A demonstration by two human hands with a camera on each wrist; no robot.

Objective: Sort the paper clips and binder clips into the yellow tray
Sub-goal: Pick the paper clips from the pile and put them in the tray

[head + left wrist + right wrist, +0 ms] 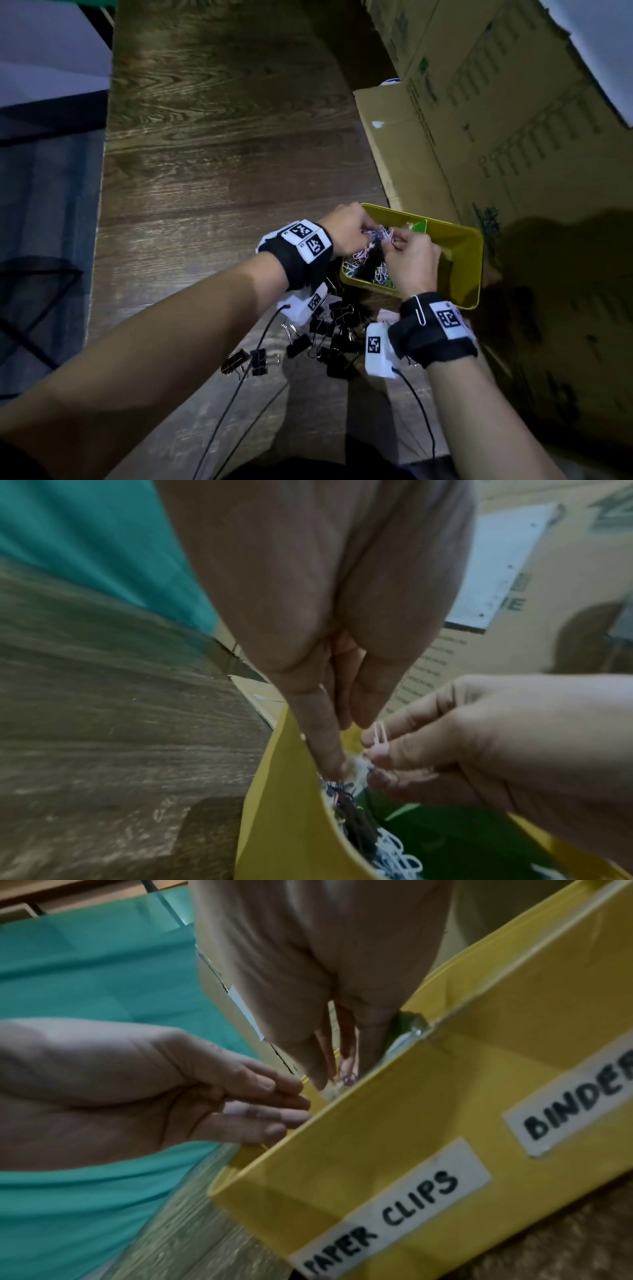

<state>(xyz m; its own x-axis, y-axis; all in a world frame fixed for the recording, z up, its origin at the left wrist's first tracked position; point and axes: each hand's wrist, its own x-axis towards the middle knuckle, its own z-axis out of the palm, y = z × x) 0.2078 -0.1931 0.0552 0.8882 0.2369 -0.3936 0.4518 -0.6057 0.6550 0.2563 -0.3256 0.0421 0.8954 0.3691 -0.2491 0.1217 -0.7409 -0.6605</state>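
Hands hiding tangled paper clips

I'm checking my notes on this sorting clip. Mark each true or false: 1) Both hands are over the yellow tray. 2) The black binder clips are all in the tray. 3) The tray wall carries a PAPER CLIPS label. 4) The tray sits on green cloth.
1) True: left hand and right hand are over the yellow tray.
2) False: many binder clips lie on the wooden table.
3) True: PAPER CLIPS label.
4) False: it sits on the table.
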